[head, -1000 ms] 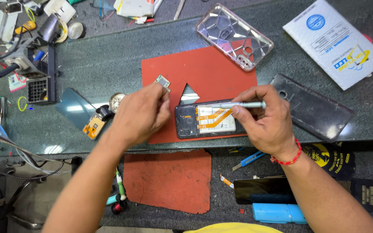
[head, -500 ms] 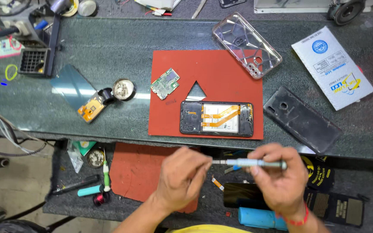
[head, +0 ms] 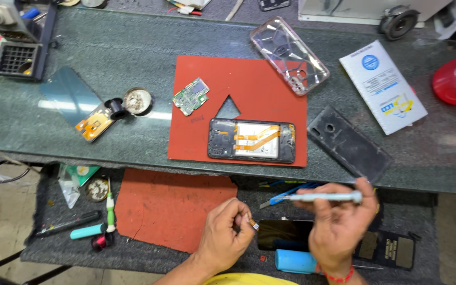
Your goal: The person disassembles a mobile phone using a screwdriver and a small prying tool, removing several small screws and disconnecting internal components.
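Both hands have been drawn back to 6 o'clock of the phone [head: 252, 140], the left hand [head: 227, 232] pinched on a small part [head: 253, 225], the right hand [head: 341, 224] clamped on a screwdriver [head: 323, 197].

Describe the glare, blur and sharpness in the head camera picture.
Head view: a pale band of glare lies across the dark counter beside the small round tin; the opened phone on the red mat is fairly sharp; the right hand and its light blue screwdriver look slightly soft; the left hand casts little shadow.
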